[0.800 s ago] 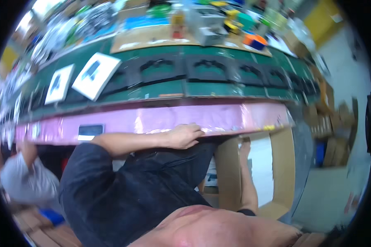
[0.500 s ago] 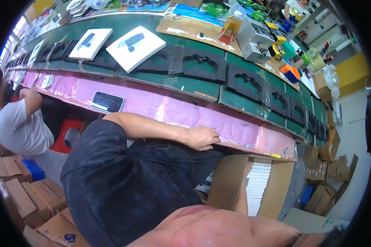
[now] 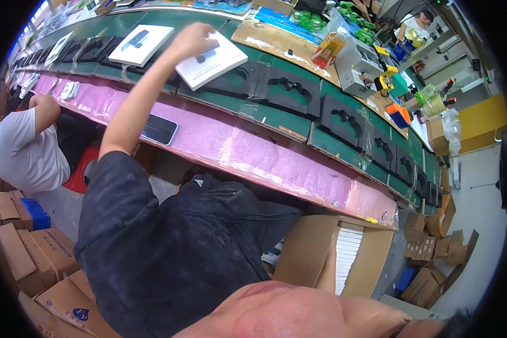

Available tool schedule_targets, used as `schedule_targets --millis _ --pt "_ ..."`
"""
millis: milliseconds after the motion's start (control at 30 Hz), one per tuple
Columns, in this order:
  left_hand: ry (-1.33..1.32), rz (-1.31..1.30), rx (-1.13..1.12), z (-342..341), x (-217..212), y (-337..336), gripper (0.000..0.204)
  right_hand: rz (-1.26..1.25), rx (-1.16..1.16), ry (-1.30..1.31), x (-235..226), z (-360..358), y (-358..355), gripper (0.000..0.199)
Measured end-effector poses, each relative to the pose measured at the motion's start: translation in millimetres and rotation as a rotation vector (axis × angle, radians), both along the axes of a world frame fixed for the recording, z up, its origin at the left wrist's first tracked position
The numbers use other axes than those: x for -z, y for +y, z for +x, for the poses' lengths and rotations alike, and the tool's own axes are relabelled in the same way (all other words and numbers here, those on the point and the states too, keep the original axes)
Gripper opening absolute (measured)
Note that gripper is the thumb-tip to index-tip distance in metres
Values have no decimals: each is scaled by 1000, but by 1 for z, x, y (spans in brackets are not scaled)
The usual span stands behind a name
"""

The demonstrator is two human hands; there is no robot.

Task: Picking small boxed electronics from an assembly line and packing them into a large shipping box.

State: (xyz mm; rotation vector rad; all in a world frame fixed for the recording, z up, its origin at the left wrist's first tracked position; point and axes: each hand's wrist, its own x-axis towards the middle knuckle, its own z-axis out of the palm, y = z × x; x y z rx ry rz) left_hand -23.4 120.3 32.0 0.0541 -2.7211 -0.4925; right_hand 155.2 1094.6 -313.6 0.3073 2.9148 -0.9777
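My left arm stretches forward across the pink-covered ledge (image 3: 265,160). At its end my left hand (image 3: 194,41) is on the upper left edge of a flat white box (image 3: 219,63) with a dark picture on it, fingers curled at that edge. The box lies tilted over the black foam trays. A second white box (image 3: 141,45) lies just left of it. My right forearm (image 3: 328,269) reaches down into an open carton (image 3: 307,248) beside me. Inside stands a row of thin white boxes (image 3: 349,250). The carton wall hides the fingers of my right hand.
Black foam trays (image 3: 290,93) with cutouts line the green bench (image 3: 276,123). A phone (image 3: 160,129) lies on the ledge. A bottle (image 3: 329,48) and a grey machine (image 3: 357,67) stand behind. A seated person (image 3: 28,141) is at left; cartons (image 3: 53,253) stack behind.
My left hand has left the ledge's near edge and reached forward and left to the white box. My right arm stays in the carton. The view has shifted slightly.
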Motion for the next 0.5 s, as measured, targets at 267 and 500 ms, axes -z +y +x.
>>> schedule_targets --millis 267,500 --pt "-348 -2 13 -56 48 -68 67 -166 181 -154 12 96 -175 86" --pt "-167 175 46 -34 43 -66 66 38 198 50 -41 89 -216 55"
